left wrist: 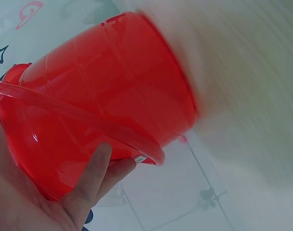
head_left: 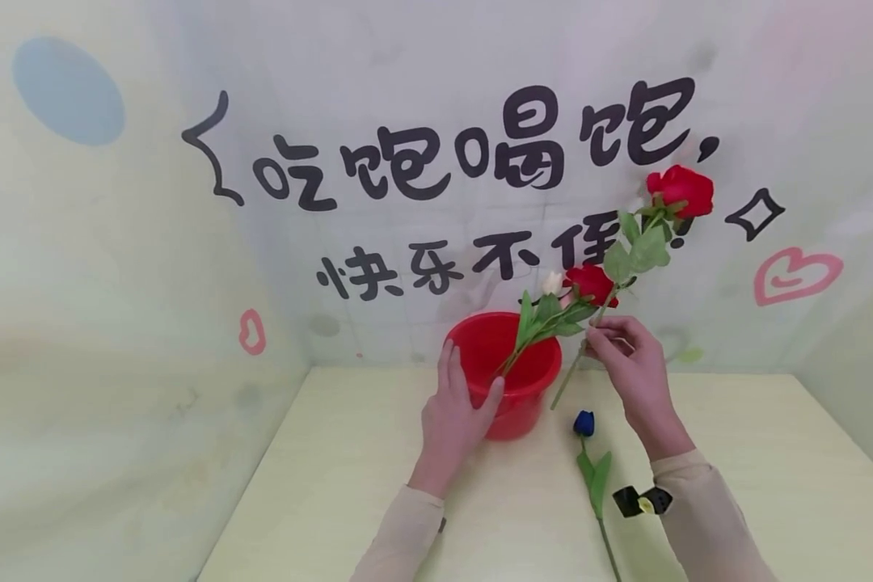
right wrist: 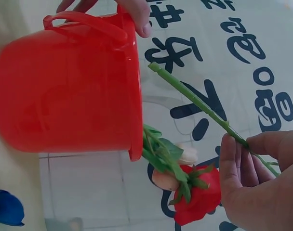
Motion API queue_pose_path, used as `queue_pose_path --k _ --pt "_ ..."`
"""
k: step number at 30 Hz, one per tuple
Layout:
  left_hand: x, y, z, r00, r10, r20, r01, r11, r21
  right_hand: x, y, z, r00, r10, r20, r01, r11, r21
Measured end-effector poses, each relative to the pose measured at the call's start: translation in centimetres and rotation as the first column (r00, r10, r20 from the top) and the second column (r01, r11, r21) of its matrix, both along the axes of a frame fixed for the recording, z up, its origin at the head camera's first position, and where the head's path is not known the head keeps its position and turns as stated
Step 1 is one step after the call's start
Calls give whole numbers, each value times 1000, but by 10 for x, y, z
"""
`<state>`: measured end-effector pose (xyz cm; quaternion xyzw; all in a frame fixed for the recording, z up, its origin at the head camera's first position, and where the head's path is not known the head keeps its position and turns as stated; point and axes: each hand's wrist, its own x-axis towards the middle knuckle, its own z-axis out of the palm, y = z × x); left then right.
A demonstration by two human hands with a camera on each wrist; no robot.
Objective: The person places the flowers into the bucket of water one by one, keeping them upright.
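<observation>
A red plastic bucket [head_left: 512, 416] with a handle [left wrist: 88, 118] stands upright on the table. My left hand [head_left: 458, 412] holds it, fingers at its left side and thumb by the front rim. Pinched in my right hand [head_left: 636, 368] is the stem [right wrist: 199, 101] of a red rose [head_left: 682, 191], bloom up; the stem's cut end hangs beside the bucket's right side. Inside the bucket, flowers lean to the right: a second red rose [head_left: 592, 285], a cream bud [head_left: 552, 283] and a pink bud [right wrist: 165, 180]. Their lower stems are hidden by the bucket.
A blue tulip [head_left: 584, 423] lies on the pale table [head_left: 335, 485] in front of my right hand, its stem pointing toward me. Behind the bucket stands a wall sheet [head_left: 407, 73] with black lettering. A small black device [head_left: 643, 501] sits at my right wrist.
</observation>
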<state>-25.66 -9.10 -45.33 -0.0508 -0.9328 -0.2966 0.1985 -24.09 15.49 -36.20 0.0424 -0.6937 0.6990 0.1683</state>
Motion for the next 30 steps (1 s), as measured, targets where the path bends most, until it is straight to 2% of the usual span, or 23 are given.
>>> queue_pose_path --k 5,11,21,26,30 --pt "-1 2 -1 1000 -11 -5 11 1000 2 -12 -5 12 999 -1 -33 0 1000 -28" --pt "1 2 -3 1000 -2 -1 2 1000 6 -27 -9 17 1000 -1 -31 0 999 -46" --pt "2 0 -1 1000 -5 -13 5 1000 10 -48 -12 8 1000 -12 1 12 990 -140" --pt "1 0 -1 1000 -5 -16 5 1000 10 -57 -19 5 1000 -2 10 3 991 -134" --pt "0 -1 0 1000 -4 -14 4 1000 5 -60 -25 1 999 6 41 -2 996 -85"
